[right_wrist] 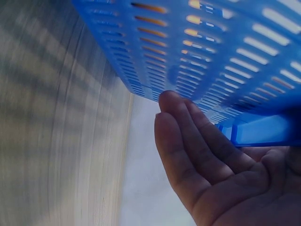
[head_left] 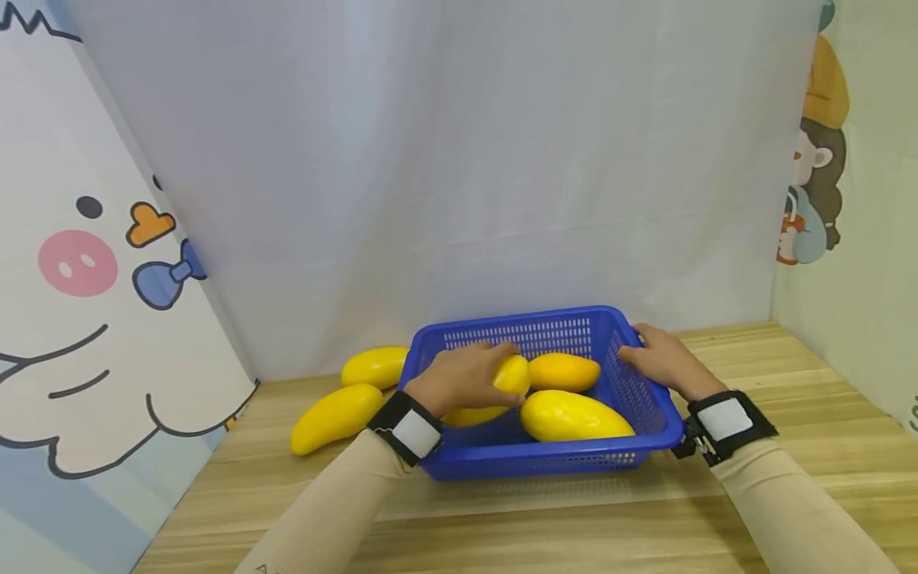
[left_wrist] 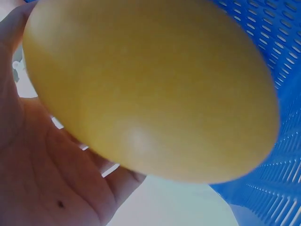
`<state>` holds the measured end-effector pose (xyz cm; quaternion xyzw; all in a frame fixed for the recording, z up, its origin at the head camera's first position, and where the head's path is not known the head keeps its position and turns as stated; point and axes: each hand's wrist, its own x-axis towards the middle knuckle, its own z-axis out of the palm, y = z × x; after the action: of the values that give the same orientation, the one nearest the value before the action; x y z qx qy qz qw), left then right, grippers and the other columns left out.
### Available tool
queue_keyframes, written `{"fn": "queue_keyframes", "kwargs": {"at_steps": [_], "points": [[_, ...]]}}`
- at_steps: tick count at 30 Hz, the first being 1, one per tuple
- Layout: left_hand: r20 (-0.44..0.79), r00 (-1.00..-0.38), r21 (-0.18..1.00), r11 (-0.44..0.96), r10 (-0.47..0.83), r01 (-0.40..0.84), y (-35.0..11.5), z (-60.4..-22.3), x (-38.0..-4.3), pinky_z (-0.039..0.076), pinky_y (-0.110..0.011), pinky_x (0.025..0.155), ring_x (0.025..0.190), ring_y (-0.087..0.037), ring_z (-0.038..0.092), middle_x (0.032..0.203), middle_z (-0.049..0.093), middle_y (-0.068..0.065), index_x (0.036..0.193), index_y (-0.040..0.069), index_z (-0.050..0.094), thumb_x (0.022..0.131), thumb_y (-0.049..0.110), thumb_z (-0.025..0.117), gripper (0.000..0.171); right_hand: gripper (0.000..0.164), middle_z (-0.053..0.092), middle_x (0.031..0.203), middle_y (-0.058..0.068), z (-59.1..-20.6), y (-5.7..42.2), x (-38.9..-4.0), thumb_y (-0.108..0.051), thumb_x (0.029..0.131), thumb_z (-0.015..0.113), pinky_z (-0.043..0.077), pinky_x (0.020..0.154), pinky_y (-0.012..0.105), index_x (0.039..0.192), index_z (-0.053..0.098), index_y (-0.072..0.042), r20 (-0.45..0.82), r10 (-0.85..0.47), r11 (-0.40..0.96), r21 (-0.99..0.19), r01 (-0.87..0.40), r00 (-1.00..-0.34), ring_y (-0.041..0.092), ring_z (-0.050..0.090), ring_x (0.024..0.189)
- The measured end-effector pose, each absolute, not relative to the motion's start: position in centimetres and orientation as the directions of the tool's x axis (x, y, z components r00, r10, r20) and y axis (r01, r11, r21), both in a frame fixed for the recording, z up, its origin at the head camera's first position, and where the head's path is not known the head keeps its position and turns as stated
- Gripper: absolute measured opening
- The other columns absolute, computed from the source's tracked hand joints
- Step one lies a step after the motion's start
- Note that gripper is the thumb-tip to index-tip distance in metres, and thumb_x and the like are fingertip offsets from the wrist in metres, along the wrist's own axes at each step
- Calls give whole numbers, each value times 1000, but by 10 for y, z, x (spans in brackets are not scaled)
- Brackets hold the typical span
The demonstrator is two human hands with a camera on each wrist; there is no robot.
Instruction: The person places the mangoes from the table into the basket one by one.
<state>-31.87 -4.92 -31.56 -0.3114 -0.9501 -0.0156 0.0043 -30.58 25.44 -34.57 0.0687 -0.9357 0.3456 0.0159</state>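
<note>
Filling our left side is a printed panel point(head_left: 93, 159) with a white cartoon figure, pink-nosed and blue-bowed. Next, on the wood-grain surface point(head_left: 251, 502), we have a long yellow fruit point(head_left: 333, 421) lying aslant, and just behind it a rear yellow fruit point(head_left: 373, 367), its right end close to the left wall of the blue basket point(head_left: 552, 450). Our left hand point(head_left: 462, 376), in a beige sleeve point(head_left: 344, 498) and a black wristband point(head_left: 392, 410), reaches over that wall and grasps a yellow fruit, the held fruit point(head_left: 512, 375), with thumb and fingers spread round it. This one is within the basket's outline; we cannot tell whether its underside touches anything. Partly hidden beneath the hand is a lower fruit point(head_left: 473, 416) inside the basket. Further right in the basket, an orange-yellow fruit point(head_left: 566, 372) lies toward the back and a large yellow fruit point(head_left: 577, 416) toward the front. Our right hand point(head_left: 667, 361) grips the basket's right side, thumb over the rim, fingers along the slotted outer wall. Behind everything hangs a pale cloth point(head_left: 466, 159), and at far right we see a pale wall point(head_left: 875, 319) with a cartoon girl point(head_left: 814, 187).
</note>
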Motion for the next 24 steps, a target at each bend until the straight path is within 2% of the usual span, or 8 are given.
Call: {"fn": "queue_keyframes", "kwargs": {"at_steps": [8,19,24], "points": [[-60,-813,12,814,580,580,-50,-318,-320,43,-34,63,84,-15,50,108,56,2,132,32,42,72,66,60,72,59,46,123,34,-346,254,-306,-27,93,44,47,80,50,135,29,12,75,-114,755,-642,-135,-991,40,54,99],[-177,-834,-42,842,523,537,-48,-322,-320,45,-37,69,90,-16,52,122,56,-2,138,32,37,71,67,62,79,60,46,123,34,-346,255,-307,-27,93,44,48,79,49,135,29,13,70,-110,751,-647,-130,-991,40,54,99],[-209,-835,-42,848,510,528,-47,-322,-320,43,-34,65,83,-17,51,113,57,-2,137,32,36,71,66,63,79,58,47,123,33,-347,254,-307,-26,93,44,47,80,49,135,30,12,70,-105,746,-654,-125,-992,40,54,100]]}}
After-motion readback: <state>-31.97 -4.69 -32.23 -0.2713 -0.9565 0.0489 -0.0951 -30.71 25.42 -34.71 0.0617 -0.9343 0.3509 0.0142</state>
